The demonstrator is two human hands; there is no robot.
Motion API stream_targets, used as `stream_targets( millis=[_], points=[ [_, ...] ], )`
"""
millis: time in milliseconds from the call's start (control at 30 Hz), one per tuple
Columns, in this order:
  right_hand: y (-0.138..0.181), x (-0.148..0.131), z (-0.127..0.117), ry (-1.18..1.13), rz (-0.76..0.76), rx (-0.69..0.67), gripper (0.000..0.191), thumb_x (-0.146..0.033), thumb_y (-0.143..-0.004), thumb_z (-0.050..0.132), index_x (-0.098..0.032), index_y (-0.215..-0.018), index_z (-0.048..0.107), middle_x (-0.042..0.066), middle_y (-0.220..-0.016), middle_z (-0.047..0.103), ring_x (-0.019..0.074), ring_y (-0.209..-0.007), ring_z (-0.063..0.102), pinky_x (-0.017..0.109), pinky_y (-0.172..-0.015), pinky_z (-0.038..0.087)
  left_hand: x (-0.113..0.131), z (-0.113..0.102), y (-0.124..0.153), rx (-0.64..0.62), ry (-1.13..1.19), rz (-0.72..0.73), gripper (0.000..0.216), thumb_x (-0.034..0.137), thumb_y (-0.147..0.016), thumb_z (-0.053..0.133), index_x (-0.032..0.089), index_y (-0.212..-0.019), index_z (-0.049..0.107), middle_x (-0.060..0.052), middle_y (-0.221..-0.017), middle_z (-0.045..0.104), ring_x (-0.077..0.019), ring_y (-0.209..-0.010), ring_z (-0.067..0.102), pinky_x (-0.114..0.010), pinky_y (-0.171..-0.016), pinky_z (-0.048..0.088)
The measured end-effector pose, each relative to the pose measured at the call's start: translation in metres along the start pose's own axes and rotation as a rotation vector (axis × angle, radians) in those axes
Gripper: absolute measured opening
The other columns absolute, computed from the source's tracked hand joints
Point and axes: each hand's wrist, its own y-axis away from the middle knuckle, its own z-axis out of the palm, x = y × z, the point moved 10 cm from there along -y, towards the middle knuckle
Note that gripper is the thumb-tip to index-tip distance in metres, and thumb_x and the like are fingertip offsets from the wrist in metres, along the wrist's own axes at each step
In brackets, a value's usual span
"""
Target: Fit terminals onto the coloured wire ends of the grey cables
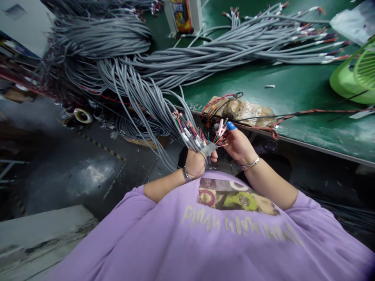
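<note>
The bundle of grey cables (209,149) is out in front of the bench's near edge, close against the person's purple shirt (164,238). The left hand (195,164) is closed firmly round it, and coloured wire ends (220,143) fan out from the grey. More stripped ends, with white wraps (185,136), lie just beside that fist.

The right hand (238,146) is partly curled at those wire ends, a blue cover (231,125) on its thumb; whether its fingers pinch a wire, I can't tell. A pale pink clip (222,128) shows right by that thumb.

Just beyond, a taped block (250,113) sits along the near edge of the green bench (295,88), with a red-and-black cord (313,111) running rightward from it. Behind, a long heap of grey cable (216,54) stretches across the bench from its left end, towards a clear plastic bag (356,23) and a light-green slatted plastic object (341,80) at the right.
</note>
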Motion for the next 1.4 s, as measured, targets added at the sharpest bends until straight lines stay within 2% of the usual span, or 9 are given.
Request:
stream_targets(
  millis=[133, 300, 500, 700, 800, 933, 1067, 1233, 1400],
  points=[
    [-0.001, 0.001, -0.003, 0.044, -0.051, 0.024, 0.053, -0.073, -0.083, 0.060, -0.020, -0.087, 0.069, 0.001, -0.069, 0.065, 0.0120, -0.058, 0.055, 0.026, -0.053, 0.044, -0.001, 0.001, -0.002, 0.008, 0.011, 0.009, 0.035, 0.046, -0.065, 0.080, 0.016, -0.066, 0.063, 0.001, -0.054, 0.064, -0.0088, -0.043, 0.055, -0.022, -0.045, 0.048],
    [-0.005, 0.013, 0.009, 0.029, 0.053, -0.051, 0.065, -0.082, -0.076, 0.058, -0.022, -0.098, 0.070, 0.002, -0.066, 0.067, 0.0169, -0.059, 0.060, 0.031, -0.053, 0.046, -0.001, 0.002, -0.003, 0.019, 0.031, 0.007, 0.035, 0.045, -0.064, 0.082, 0.016, -0.066, 0.062, 0.002, -0.052, 0.063, -0.0095, -0.042, 0.056, -0.022, -0.045, 0.049],
    [-0.008, 0.003, -0.003, 0.034, -0.061, 0.046, 0.058, -0.078, -0.081, 0.055, -0.022, -0.089, 0.068, 0.002, -0.072, 0.070, 0.0136, -0.059, 0.058, 0.028, -0.055, 0.045, -0.002, -0.001, -0.004, 0.015, 0.027, 0.010, 0.036, 0.046, -0.064, 0.082, 0.016, -0.066, 0.062, 0.001, -0.053, 0.063, -0.0094, -0.043, 0.056, -0.022, -0.046, 0.050],
    [-0.010, 0.010, 0.004, -0.015, 0.023, -0.011, 0.057, -0.078, -0.077, 0.061, -0.023, -0.089, 0.068, 0.002, -0.067, 0.069, 0.0160, -0.058, 0.059, 0.030, -0.053, 0.045, -0.002, 0.002, -0.004, 0.015, 0.017, 0.014, 0.035, 0.045, -0.064, 0.082, 0.016, -0.067, 0.062, 0.001, -0.053, 0.063, -0.0098, -0.044, 0.057, -0.022, -0.045, 0.048],
    [-0.013, 0.010, 0.006, -0.048, 0.026, -0.024, 0.055, -0.076, -0.076, 0.064, -0.022, -0.087, 0.068, -0.001, -0.061, 0.066, 0.0139, -0.054, 0.058, 0.028, -0.052, 0.045, -0.002, 0.001, -0.005, 0.039, 0.007, 0.010, 0.035, 0.045, -0.063, 0.082, 0.016, -0.067, 0.062, 0.001, -0.053, 0.063, -0.0099, -0.044, 0.057, -0.022, -0.045, 0.048],
    [-0.017, 0.009, 0.000, -0.091, 0.009, 0.044, 0.049, -0.070, -0.075, 0.071, -0.021, -0.079, 0.065, -0.002, -0.064, 0.067, 0.0110, -0.054, 0.056, 0.026, -0.053, 0.045, -0.003, -0.001, -0.005, 0.049, -0.009, -0.004, 0.037, 0.046, -0.062, 0.083, 0.016, -0.065, 0.062, 0.002, -0.052, 0.061, -0.0094, -0.043, 0.056, -0.022, -0.046, 0.049],
    [-0.016, 0.010, -0.002, -0.130, 0.004, 0.089, 0.047, -0.068, -0.075, 0.073, -0.022, -0.077, 0.063, -0.001, -0.066, 0.067, 0.0122, -0.056, 0.056, 0.027, -0.055, 0.046, -0.003, 0.000, -0.005, 0.037, -0.021, 0.000, 0.038, 0.047, -0.062, 0.083, 0.015, -0.061, 0.061, 0.001, -0.052, 0.061, -0.0090, -0.044, 0.056, -0.022, -0.047, 0.050],
    [-0.011, 0.013, 0.000, -0.088, 0.026, 0.063, 0.052, -0.076, -0.076, 0.065, -0.024, -0.079, 0.061, 0.001, -0.069, 0.067, 0.0156, -0.060, 0.057, 0.029, -0.056, 0.046, -0.002, -0.001, -0.004, 0.042, -0.005, 0.013, 0.039, 0.048, -0.062, 0.082, 0.016, -0.064, 0.061, 0.001, -0.052, 0.061, -0.0091, -0.043, 0.055, -0.023, -0.046, 0.050],
    [-0.005, 0.012, 0.006, -0.049, 0.075, -0.011, 0.060, -0.083, -0.079, 0.053, -0.023, -0.080, 0.061, 0.002, -0.074, 0.069, 0.0136, -0.056, 0.055, 0.028, -0.052, 0.044, 0.000, -0.006, 0.001, 0.048, -0.012, 0.008, 0.040, 0.050, -0.062, 0.082, 0.015, -0.064, 0.061, 0.001, -0.053, 0.062, -0.0094, -0.043, 0.056, -0.023, -0.046, 0.050]
  ],
)
